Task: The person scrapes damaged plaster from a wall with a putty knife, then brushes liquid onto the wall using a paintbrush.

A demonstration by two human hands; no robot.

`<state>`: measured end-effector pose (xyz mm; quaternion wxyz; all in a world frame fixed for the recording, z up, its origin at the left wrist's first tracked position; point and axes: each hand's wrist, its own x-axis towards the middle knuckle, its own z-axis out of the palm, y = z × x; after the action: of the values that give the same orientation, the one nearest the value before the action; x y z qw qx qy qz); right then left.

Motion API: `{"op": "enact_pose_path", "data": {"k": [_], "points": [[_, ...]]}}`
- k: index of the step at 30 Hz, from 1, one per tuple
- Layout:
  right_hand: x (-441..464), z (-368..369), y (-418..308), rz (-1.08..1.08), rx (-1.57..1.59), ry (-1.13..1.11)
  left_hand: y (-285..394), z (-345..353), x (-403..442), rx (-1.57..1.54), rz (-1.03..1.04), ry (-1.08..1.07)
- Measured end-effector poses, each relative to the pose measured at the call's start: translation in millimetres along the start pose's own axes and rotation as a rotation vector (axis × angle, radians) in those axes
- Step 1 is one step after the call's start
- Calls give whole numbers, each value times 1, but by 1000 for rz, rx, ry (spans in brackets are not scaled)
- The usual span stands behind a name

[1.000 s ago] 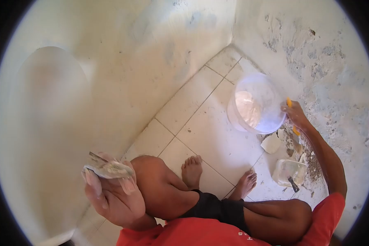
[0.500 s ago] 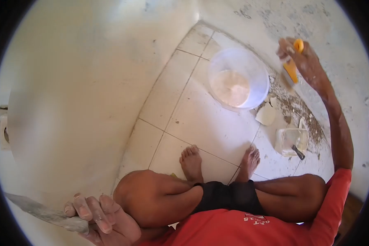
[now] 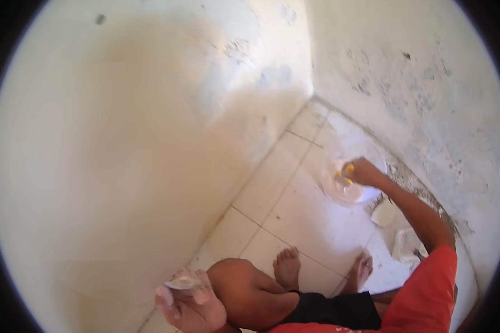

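My right hand (image 3: 363, 171) is closed around a yellow-handled scraper (image 3: 343, 178), inside the mouth of the translucent white bucket (image 3: 329, 188). Pale wet paste (image 3: 347, 193) lies in the bucket just below the scraper. At the lower left, beside my knee, my left hand (image 3: 197, 308) is closed on a flat tool smeared with grey-white plaster (image 3: 184, 283). Most of that tool is hidden from this angle, and I cannot make out its exact kind.
A clear square container (image 3: 404, 244) with a dark-handled tool (image 3: 418, 254) stands right of my feet. A pale broken piece (image 3: 383, 213) lies near the bucket. Debris (image 3: 397, 166) lines the foot of the patchy right wall (image 3: 428, 100). The left wall (image 3: 122, 166) rises close by.
My right hand has brought the yellow-handled scraper from beside the right wall into the bucket. The view has shifted up and left. My left hand has turned, so its tool's long blade no longer shows.
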<state>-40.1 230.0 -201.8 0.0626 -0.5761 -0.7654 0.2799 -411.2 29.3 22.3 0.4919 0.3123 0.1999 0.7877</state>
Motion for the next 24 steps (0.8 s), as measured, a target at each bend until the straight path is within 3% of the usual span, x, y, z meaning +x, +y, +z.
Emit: {"op": "enact_pose_path", "data": {"k": [5,6,10,12,14,16,19,21,24], "points": [[-7,-9,-14,89,-29,-70,-4,1,4,47,33,52],[-8,-13,-16,63,-2,4,-4,5,1,24,28,135],[-23,-24,-20,143,6,87,-1,6,1,69,17,91],[-21,-19,-7,89,-76,171,-3,7,-2,15,57,231],[-35,-15,-12,51,-123,241,-1,1,-1,95,37,157],[-41,-31,-19,164,378,388,0,-2,1,160,47,82],[-42,-32,-19,316,436,373,-1,0,5,116,46,128],[-50,-38,-24,263,585,466,-2,1,3,109,35,139],[-55,-31,-17,382,638,514,-2,-7,3,79,54,179]]}}
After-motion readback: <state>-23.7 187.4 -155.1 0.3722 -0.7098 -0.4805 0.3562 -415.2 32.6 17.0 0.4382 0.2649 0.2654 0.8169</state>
